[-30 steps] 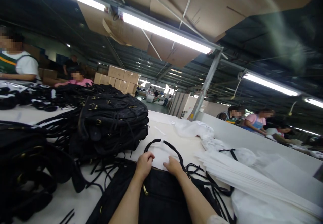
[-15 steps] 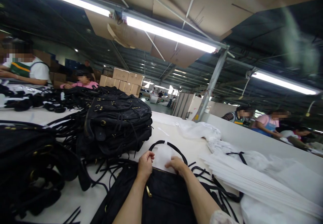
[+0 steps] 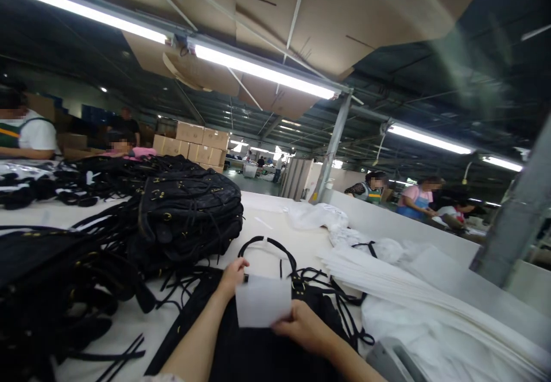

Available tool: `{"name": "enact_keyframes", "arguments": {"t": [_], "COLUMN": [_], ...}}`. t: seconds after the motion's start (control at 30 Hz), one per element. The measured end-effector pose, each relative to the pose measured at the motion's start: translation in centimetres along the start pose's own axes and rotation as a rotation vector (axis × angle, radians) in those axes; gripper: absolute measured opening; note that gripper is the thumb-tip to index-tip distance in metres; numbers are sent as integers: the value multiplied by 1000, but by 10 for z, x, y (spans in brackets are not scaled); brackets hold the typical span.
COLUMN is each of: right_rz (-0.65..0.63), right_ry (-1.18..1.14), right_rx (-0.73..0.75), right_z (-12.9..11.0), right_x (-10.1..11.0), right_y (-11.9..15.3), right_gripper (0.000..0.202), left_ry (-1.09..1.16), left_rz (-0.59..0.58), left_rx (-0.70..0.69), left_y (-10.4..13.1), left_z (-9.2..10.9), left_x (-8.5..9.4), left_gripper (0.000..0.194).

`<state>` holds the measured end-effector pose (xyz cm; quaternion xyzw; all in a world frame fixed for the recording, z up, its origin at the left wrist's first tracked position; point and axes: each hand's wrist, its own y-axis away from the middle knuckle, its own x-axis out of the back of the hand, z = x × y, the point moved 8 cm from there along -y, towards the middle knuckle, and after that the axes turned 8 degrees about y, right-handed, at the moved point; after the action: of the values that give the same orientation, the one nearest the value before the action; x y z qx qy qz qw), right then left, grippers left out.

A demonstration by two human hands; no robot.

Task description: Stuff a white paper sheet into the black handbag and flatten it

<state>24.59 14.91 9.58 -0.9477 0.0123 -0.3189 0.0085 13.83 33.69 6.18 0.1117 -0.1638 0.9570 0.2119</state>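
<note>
A black bag (image 3: 253, 356) with gold-coloured fittings lies in front of me, its black handle (image 3: 284, 249) arched beyond the top edge. My right hand (image 3: 301, 326) pinches a small white sheet (image 3: 262, 303) by its lower right corner, above the bag. The sheet is slightly blurred and covers part of the bag's top edge. On the other side, my left hand (image 3: 233, 276) has curled fingers at the bag's top edge, by the left foot of the handle; its fingertips are partly hidden.
Stacked black bags (image 3: 193, 204) stand left, with another dark pile (image 3: 43, 290) nearer. Layered white sheets (image 3: 387, 279) and crumpled white wrapping (image 3: 413, 330) lie right, beside a grey object (image 3: 394, 359). Co-workers (image 3: 415, 198) sit beyond the low partition (image 3: 387, 215); others are far left.
My right hand has drawn the white sheet from near the handle down towards me, over the bag. The camera view has turned right, so the surroundings sit further left.
</note>
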Motion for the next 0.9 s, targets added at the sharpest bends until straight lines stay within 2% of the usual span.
{"name": "enact_keyframes", "arguments": {"t": [0.03,0.13,0.3,0.43,0.53,0.63,0.7,0.8,0.9], "right_rz": [-24,-64,-40,-24,-27,-27,-10,-18,-81], "right_ry": [67,304,617,719,794,815,784,736,773], "right_rx": [38,157,163,144,105,49,-25,-107,-122], "right_z": [-7,-27,-37,-36,-35,-38,-39,-38,-33], "right_x": [-7,-24,-43,-61,-71,-74,-71,-66,-64], "right_y": [16,56,90,109,125,145,162,189,210], "right_gripper": [6,25,43,57,59,53,57,66,67], "left_ry": [-50,-186,-314,-361,-395,-481,-552,-608,-636], "left_rz": [-61,-271,-582,-720,-748,-711,-682,-667,-669], "left_rx": [-11,-59,-147,-198,-196,-194,-203,-180,-139], "left_y": [8,44,140,222,269,298,309,318,318], "left_z": [9,37,83,109,115,112,110,106,105], "left_x": [1,0,-7,-5,4,15,20,22,22], "left_gripper": [22,21,12,23,35,54,54,51,51]}}
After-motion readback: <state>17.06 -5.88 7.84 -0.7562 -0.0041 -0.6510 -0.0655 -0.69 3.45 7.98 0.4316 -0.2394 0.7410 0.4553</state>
